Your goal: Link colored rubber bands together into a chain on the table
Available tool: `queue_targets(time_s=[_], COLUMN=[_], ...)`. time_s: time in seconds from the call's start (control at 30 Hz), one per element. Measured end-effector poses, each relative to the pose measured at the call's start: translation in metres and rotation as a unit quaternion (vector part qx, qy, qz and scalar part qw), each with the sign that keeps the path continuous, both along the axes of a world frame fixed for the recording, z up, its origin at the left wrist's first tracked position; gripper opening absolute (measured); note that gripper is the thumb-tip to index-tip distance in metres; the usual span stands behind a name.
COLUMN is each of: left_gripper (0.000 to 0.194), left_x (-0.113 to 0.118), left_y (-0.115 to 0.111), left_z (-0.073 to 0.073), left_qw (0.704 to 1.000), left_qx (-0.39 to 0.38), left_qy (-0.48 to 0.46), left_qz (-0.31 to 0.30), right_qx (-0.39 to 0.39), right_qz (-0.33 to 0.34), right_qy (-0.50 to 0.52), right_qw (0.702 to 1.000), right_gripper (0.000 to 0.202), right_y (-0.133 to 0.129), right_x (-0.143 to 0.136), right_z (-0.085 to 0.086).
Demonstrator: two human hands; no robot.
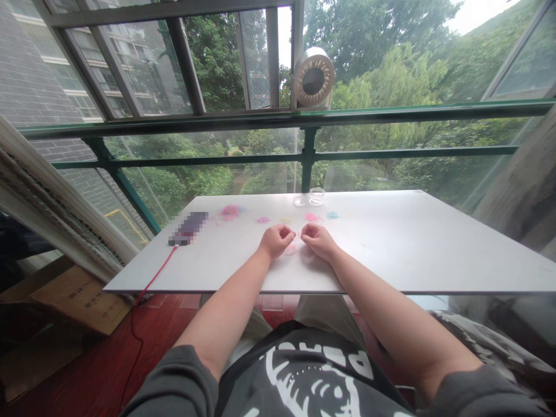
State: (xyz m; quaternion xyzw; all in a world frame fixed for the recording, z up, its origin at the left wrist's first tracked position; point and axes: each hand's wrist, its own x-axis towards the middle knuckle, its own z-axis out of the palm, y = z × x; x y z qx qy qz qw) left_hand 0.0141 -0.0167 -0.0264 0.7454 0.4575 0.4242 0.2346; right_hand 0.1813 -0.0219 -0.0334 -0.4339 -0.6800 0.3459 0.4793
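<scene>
My left hand [278, 240] and my right hand [319, 238] face each other above the white table [391, 249], a small gap apart. On each, thumb and forefinger are pinched together. Whatever sits in the fingertips is too small to name. Just below the gap lies a small cluster of thin pink loops [291, 249], perhaps rubber bands. Beyond my right hand are a bright pink cluster [313, 218] and a teal cluster [332, 215]. A faint yellow cluster [284, 220] lies behind my left hand, with a purplish-pink one [263, 219] to its left.
A larger mixed pink pile [230, 212] lies at the back left. Clear round containers [317, 196] stand at the far edge. A blurred-out dark device [190, 229] with a red cable [152, 281] rests at the left. Behind the table runs a green railing [243, 157].
</scene>
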Motion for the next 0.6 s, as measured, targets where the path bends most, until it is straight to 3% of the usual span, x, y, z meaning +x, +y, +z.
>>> queue_targets(time_s=[0.4,0.47,0.6], left_gripper=[0.024,0.026,0.027], left_x=[0.0001,-0.0007,-0.0058], left_y=[0.0006,0.0017,0.0075], left_z=[-0.0008,-0.0003,-0.0008], left_qw=[1.000,0.999,0.993], left_qx=[0.005,0.013,0.026], left_qy=[0.006,0.006,0.003], left_qz=[0.008,0.029,0.118], right_qx=[-0.019,-0.008,0.011], right_qz=[-0.008,-0.034,-0.161], right_qy=[0.001,-0.015,-0.075], right_qw=[1.000,0.999,0.984], right_gripper=[0.011,0.012,0.012], right_y=[-0.0027,-0.0013,0.0044], right_x=[-0.0027,-0.0024,0.0041], right_z=[0.0022,0.0014,-0.0022])
